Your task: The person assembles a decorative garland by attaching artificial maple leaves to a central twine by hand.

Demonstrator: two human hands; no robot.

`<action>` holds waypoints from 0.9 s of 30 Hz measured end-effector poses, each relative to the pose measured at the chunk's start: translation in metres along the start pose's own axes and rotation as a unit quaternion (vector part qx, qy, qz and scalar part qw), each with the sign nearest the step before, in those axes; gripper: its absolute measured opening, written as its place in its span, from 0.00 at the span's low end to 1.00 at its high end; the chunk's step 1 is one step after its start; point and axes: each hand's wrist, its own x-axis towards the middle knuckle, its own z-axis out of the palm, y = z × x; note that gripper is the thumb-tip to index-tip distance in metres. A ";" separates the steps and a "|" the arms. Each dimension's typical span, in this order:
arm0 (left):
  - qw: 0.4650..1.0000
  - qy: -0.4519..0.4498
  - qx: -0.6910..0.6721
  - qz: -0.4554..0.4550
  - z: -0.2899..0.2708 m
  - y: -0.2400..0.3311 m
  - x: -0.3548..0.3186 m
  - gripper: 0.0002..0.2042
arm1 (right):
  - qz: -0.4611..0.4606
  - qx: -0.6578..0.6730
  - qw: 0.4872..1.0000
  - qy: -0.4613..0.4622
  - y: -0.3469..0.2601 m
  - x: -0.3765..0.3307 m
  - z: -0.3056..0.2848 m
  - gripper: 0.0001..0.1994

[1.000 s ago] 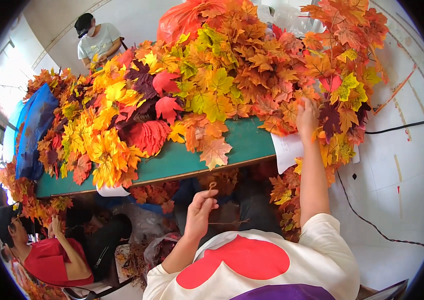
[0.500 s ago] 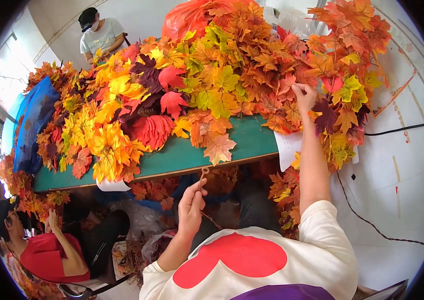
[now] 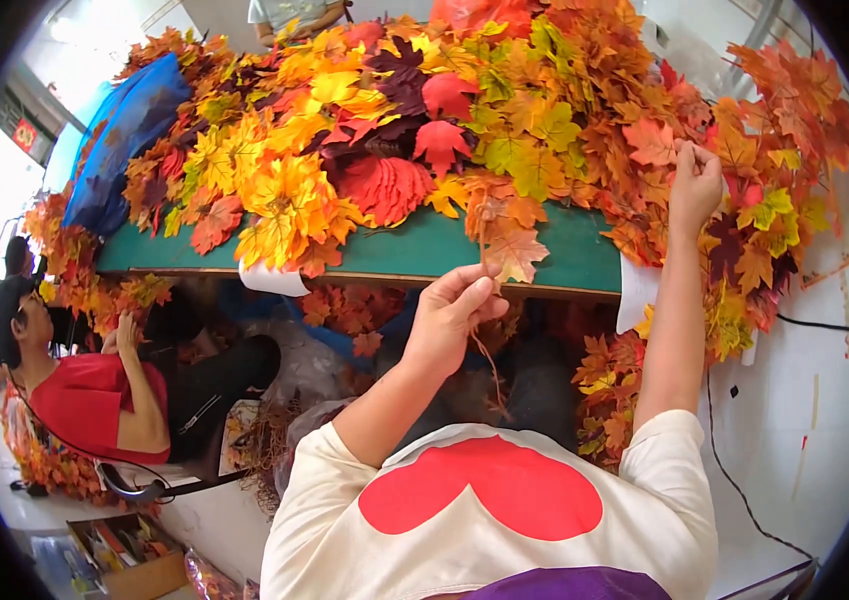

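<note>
My left hand [image 3: 459, 312] is closed around a thin brown artificial vine stem [image 3: 490, 368] at the table's front edge. The stem's lower end dangles toward my lap, and its upper part rises in front of a pale orange leaf [image 3: 517, 256]. To the right, my right hand [image 3: 696, 186] pinches a salmon-orange artificial maple leaf [image 3: 650, 142] at its base, over the heap. Around it lie orange leaves [image 3: 609, 105] and a hanging bunch of mixed autumn leaves [image 3: 774, 212].
Piled leaves cover most of the green table [image 3: 399, 250]. A blue bag [image 3: 129, 135] bulges at its left end. One person in red [image 3: 104, 405] sits at lower left; another [image 3: 294, 15] is across the table. A cardboard box [image 3: 134, 560] and a dark cable [image 3: 744, 500] lie on the floor.
The view has shifted, so the table appears higher and more to the right. My left hand has risen with the stem toward the table edge. A salmon-orange leaf now shows at my right fingertips.
</note>
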 end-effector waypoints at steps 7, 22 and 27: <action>0.994 0.005 -0.109 0.013 0.021 0.006 -0.001 0.07 | -0.209 0.049 0.913 -0.348 -0.133 -0.104 -0.031 0.03; 0.992 -0.030 -0.106 0.069 0.026 -0.007 -0.007 0.06 | -0.108 0.106 0.895 -0.419 -0.145 -0.130 -0.043 0.06; 0.976 0.023 0.086 0.197 0.030 -0.012 -0.007 0.03 | -0.135 0.078 0.894 -0.420 -0.145 -0.130 -0.044 0.06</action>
